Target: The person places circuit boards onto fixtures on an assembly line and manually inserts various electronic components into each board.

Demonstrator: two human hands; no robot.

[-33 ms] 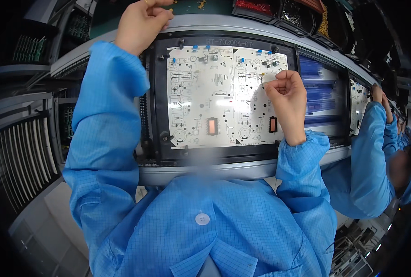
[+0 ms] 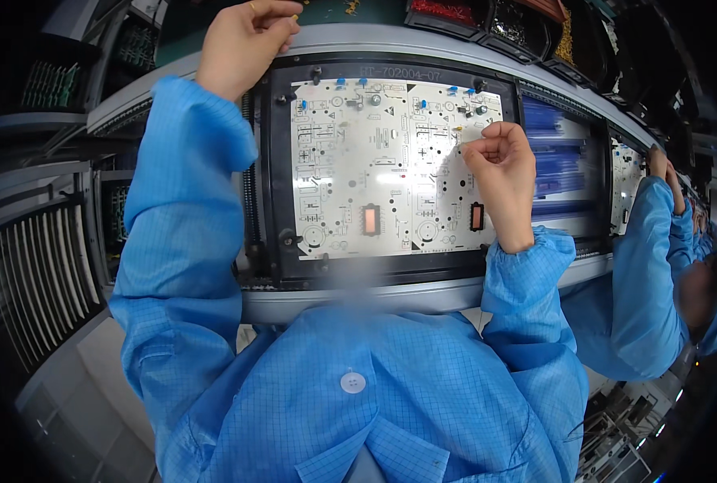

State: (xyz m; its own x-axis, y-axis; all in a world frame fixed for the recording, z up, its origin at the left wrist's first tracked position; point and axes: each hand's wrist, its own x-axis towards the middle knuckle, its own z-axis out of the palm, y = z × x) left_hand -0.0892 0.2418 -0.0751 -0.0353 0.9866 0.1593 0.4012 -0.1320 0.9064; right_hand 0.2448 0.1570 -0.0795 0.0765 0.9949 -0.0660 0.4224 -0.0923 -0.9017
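A white printed circuit board lies in a black carrier frame in front of me. Small blue components stand along its far edge, and two dark rectangular parts with orange tops sit on its near half. My right hand is over the board's right part, fingers curled into a pinch; anything between the tips is hidden. Just beyond those fingertips a small yellow component shows on the board. At the far left, above the green work surface, my left hand pinches a small yellow component.
Black bins with red parts, dark parts and yellow parts stand at the far right. More yellow pieces lie on the green surface. Metal rails border the carrier. Racks of boards stand left; a co-worker's blue sleeve is at right.
My left hand has shifted very slightly to the left. The right hand and the circuit board look the same.
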